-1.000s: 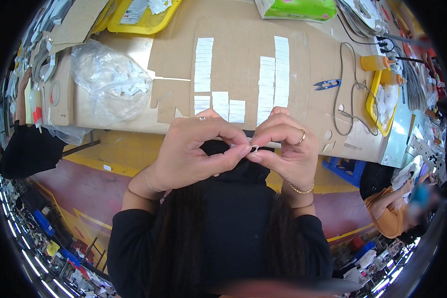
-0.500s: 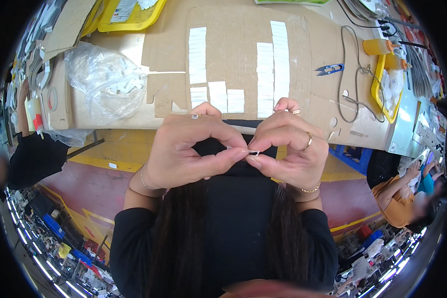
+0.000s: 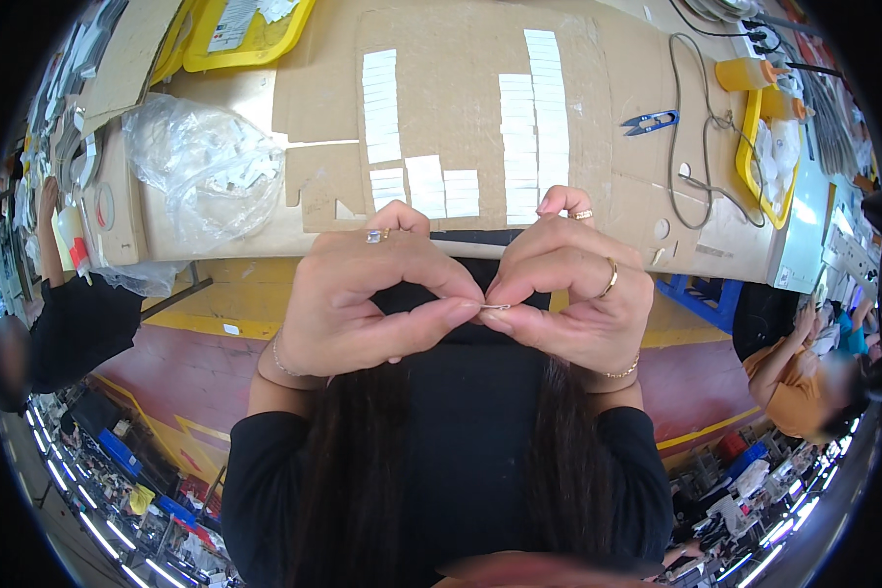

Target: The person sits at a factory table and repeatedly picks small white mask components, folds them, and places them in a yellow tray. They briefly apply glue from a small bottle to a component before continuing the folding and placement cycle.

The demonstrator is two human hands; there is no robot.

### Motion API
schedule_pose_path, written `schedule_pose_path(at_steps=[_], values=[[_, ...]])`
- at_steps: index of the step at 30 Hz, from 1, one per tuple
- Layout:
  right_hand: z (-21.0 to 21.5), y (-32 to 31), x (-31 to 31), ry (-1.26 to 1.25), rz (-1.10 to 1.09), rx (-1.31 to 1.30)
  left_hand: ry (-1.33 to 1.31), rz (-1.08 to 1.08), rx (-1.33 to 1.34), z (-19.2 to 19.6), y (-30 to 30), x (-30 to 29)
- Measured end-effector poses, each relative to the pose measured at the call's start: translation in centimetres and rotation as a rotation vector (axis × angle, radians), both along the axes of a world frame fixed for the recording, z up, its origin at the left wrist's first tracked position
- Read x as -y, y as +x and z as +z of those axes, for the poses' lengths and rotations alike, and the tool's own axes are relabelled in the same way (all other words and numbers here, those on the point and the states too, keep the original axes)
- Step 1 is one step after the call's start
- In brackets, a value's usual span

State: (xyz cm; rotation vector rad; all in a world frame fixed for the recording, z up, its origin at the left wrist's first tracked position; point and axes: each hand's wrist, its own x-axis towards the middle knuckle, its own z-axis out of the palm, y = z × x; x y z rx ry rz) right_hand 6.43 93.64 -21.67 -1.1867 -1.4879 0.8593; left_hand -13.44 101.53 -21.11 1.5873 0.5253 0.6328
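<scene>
- Grip: left hand [image 3: 377, 294] and right hand [image 3: 588, 284] both clamped, thumb and index tip together on one small pale strip [image 3: 494, 307].
- Pose: hands face each other, tips nearly meeting; elbows bent and out to the sides, forearms angled inward. Thumbs on the body side, index fingers arched on the table side, an open loop inside each hand. Other fingers curled back; ring on each hand, bracelet on each wrist.
- Strip location: between the two pinches, in front of the dark top's chest, just body-side of the table [image 3: 245, 88] edge. Held off the table.
- Strip look: thin, whitish, seen about edge-on. Most of it hidden by fingertips; can't tell whether folded or what's on its face.
- Strip axis: long way runs left-right, close to parallel with the table's front edge. One end points right, showing along the right thumb tip; left end sits under the left pinch.
- Nearby: white pieces [image 3: 549, 98] in columns on a cardboard sheet [image 3: 451, 88] beyond the hands; blue snips [image 3: 651, 122] right, clear plastic bag [image 3: 206, 157] left.
</scene>
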Motion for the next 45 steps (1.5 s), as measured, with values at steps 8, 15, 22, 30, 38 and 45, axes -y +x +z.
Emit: schedule_pose_path(at_steps=[8,15,22,30,38,45], values=[[0.0,0.2,0.1,-0.016,0.011,-0.029,0.021,-0.007,0.005,0.1,0.1,0.0],[-1.0,0.5,0.2,-0.062,0.041,-0.129,-0.008,-0.018,-0.034,0.1,0.3,-0.1],[-1.6,0.8,0.2,-0.167,-0.02,-0.33,-0.467,0.118,-0.074,0.6,0.5,0.2],[-1.7,-0.1,-0.1,-0.322,-0.017,-0.349,-0.557,0.106,-0.093,-0.1,0.7,0.0],[-3.0,0.1,-0.6,-0.108,0.057,-0.079,-0.188,0.018,-0.257,0.5,0.2,-1.0],[-6.5,0.6,-1.6,-0.18,-0.253,-0.043,-0.091,0.323,-0.262,-4.2,-0.3,-6.4]])
